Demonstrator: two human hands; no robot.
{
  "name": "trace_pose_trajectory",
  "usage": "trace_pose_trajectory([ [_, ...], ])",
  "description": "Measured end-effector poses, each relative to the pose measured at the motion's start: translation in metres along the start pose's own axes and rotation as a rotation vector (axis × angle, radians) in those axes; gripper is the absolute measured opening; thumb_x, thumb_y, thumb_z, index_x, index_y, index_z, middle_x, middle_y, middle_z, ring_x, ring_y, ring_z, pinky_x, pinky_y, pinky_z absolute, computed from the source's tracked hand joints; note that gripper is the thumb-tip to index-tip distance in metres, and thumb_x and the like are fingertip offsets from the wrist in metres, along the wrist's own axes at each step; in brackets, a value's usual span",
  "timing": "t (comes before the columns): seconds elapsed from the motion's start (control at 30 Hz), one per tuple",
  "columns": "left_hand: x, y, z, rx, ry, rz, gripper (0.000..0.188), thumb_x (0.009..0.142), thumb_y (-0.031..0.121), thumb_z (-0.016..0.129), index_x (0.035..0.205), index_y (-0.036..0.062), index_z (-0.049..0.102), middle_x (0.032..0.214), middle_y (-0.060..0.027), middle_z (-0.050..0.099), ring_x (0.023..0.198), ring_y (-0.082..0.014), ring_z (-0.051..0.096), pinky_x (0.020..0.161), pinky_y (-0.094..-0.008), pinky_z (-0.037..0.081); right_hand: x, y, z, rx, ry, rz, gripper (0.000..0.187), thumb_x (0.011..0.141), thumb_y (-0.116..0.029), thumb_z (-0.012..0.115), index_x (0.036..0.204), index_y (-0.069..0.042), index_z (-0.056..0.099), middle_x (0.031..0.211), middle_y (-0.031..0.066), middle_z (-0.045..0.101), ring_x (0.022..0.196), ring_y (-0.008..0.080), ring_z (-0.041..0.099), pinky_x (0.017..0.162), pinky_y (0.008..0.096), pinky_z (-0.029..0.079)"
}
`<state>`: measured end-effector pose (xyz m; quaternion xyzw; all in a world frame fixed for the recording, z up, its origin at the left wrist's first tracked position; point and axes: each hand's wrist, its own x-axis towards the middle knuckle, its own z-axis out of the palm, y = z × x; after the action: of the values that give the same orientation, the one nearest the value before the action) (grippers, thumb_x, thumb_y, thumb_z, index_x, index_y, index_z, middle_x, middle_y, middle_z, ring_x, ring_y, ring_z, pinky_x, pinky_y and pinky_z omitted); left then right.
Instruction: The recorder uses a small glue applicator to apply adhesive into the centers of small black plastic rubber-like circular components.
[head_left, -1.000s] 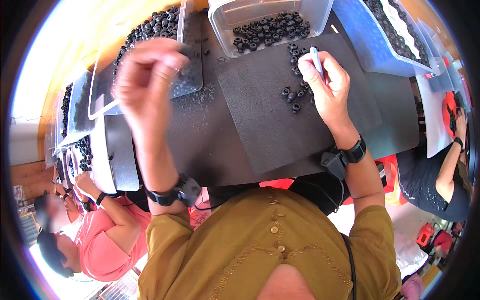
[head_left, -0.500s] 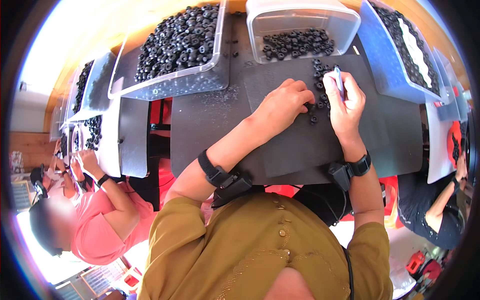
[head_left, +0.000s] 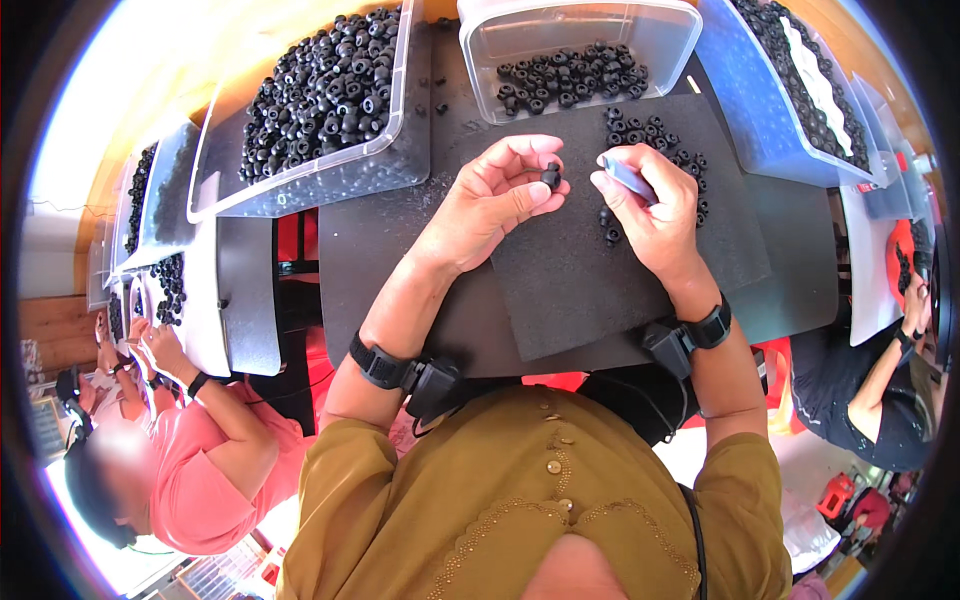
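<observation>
My left hand (head_left: 478,210) pinches a small round black part (head_left: 551,176) with a hole in it, held up above the dark mat between thumb and fingers. Close by on the right, my right hand (head_left: 662,220) is wrapped round a slim pale grey-blue hand tool (head_left: 628,180). The tool's tip points toward the left hand but is apart from the part; its exact kind I cannot make out. Several loose black parts (head_left: 650,133) of the same sort lie on the mat behind and beside my right hand, which partly hides them.
A clear bin (head_left: 412,130) heaped with black parts stands at the far left. A translucent bin (head_left: 585,12) lies tipped at the back, parts inside. On the right is a bluish bin (head_left: 745,110). The dark mat (head_left: 600,300) covers the table's middle. Co-workers sit on both sides.
My left hand has lifted off the mat with a black part and moved left, palm turned up. My right hand has lowered slightly leftward, its tool now slanting toward the left hand.
</observation>
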<state>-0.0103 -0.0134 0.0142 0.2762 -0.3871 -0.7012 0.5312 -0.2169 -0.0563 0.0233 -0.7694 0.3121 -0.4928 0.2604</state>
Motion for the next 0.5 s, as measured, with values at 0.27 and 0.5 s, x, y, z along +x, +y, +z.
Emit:
trace_pose_trajectory([
  [0.27, -0.004, 0.0, -0.014, -0.143, -0.069, -0.066, 0.028, 0.091, 0.007, 0.065, 0.119, 0.007, 0.06, 0.111, -0.0061, 0.061, 0.102, -0.0164, 0.062, 0.087, -0.0266, 0.054, 0.001, -0.003, 0.0, 0.007, -0.049, -0.003, 0.011, 0.085, -0.008, 0.071, 0.091, -0.002, 0.065, 0.073, 0.0039, 0.059, 0.057, 0.0104, 0.051, 0.052, 0.0251, 0.039],
  [0.5, -0.005, -0.004, -0.008, -0.374, -0.007, -0.053, 0.026, 0.093, 0.01, 0.063, 0.118, 0.0056, 0.059, 0.112, -0.0099, 0.061, 0.095, -0.0157, 0.063, 0.079, -0.0209, 0.054, -0.001, -0.001, 0.0, 0.013, -0.195, -0.043, 0.021, 0.09, -0.021, 0.065, 0.095, 0.0, 0.064, 0.074, 0.0058, 0.057, 0.054, 0.0137, 0.048, 0.051, 0.0273, 0.038],
])
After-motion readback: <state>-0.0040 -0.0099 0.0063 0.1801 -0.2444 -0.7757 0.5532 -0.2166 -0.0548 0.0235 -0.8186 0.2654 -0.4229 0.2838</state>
